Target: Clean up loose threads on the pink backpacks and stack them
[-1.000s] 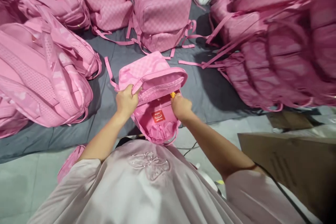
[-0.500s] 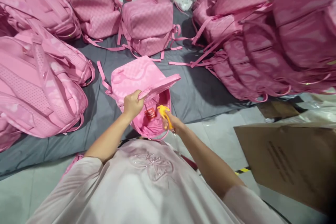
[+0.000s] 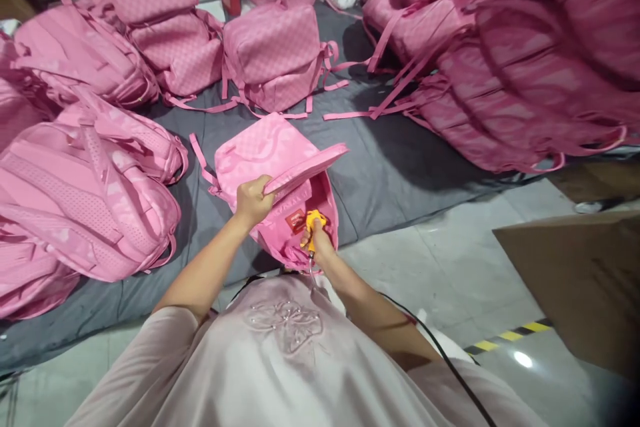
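Observation:
An unzipped pink backpack (image 3: pixel 257 153) lies directly before me, its mouth towards my body. My left hand (image 3: pixel 254 201) is closed around the edge of its raised front flap (image 3: pixel 310 168). Inside the opening, my right hand (image 3: pixel 319 240) grips a yellow hand tool (image 3: pixel 315 218) with a metal fitting at its lower end; its exact kind is unclear. A red label (image 3: pixel 295 221) shows on the pink lining just left of the tool. The bottom of the bag's interior is partly hidden by my right hand.
Pink backpacks lie piled at left (image 3: pixel 95 193) and right (image 3: pixel 500 87); checkered ones (image 3: pixel 273 47) stand behind. All rest on a dark grey sheet (image 3: pixel 370 180). A cardboard box (image 3: pixel 575 280) stands at right on the tiled floor, near black-and-yellow tape (image 3: pixel 510 335). A black cable (image 3: pixel 440 353) runs beside my right arm.
My right hand has moved slightly down with the yellow tool, which now points more upright. The left hand still holds the flap, and the bag's mouth shows wider. My view has shifted a little.

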